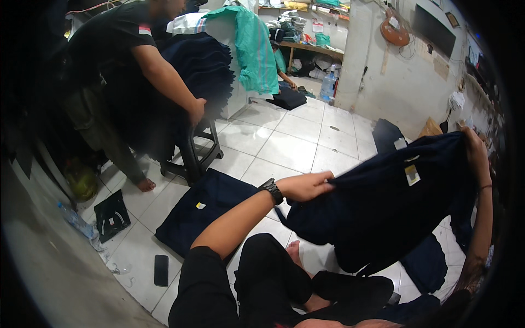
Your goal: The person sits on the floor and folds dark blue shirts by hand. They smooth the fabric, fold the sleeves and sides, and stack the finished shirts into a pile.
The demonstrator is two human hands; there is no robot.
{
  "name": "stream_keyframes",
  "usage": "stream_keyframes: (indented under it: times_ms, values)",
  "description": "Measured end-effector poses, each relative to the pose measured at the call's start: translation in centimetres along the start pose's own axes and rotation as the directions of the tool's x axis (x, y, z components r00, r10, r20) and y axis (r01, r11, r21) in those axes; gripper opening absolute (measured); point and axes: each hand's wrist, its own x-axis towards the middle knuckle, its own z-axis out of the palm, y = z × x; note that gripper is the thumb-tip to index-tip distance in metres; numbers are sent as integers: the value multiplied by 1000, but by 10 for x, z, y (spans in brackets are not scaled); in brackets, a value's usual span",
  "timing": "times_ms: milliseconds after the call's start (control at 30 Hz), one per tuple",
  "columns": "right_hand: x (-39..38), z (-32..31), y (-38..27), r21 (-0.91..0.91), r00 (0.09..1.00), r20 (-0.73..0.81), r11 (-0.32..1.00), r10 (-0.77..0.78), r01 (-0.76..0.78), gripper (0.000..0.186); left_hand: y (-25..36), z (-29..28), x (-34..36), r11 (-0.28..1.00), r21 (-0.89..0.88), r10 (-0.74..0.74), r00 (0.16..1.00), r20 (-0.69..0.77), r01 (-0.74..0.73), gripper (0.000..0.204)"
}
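Observation:
My left hand (311, 186), with a black watch at the wrist, pinches the left end of a dark navy garment (383, 208). My right hand (473, 142) grips its upper right corner, so the cloth hangs spread between them over my lap and the floor. Small pale yellow labels (412, 175) show on it. A folded navy stack (180, 224) with a yellow label lies on the tiles beside my left forearm. More navy cloth (424, 262) lies beneath and right of the held piece.
A co-worker (101, 65) leans over piled navy cloth (199, 65) on a black stool (194, 158), left. Another person (281, 68) is at the back. A phone (161, 270), dark package (112, 216) and bottle (76, 218) lie left; a water jug (327, 87) stands behind.

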Motion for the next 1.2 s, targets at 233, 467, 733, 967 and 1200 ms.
stream_keyframes:
  times_ms: [233, 467, 733, 967, 1200]
  values:
    - [-7, -14, -18, 18, 1000, -2, 1000, -21, 21, 40, 29, 18, -23, 877, -380, -204, 944, 260, 294, 49]
    - [-3, -12, -36, -9, 999, 45, 1000, -3, 4, 37, 36, 24, -7, 996, -83, -10, 985, 174, 25, 51]
    - [-7, -18, -46, -22, 994, 86, 998, 64, -63, 38, 33, -8, 2, 888, 460, 55, 990, -127, 10, 26]
    - [1, -37, -57, -15, 1000, 28, 1000, 0, 0, 36, 19, -10, 17, 836, 522, 388, 857, -338, -173, 20]
    - [20, -60, -60, -113, 989, -65, 986, -131, 123, 37, 30, 24, 27, 931, -333, -11, 926, 376, 147, 34]
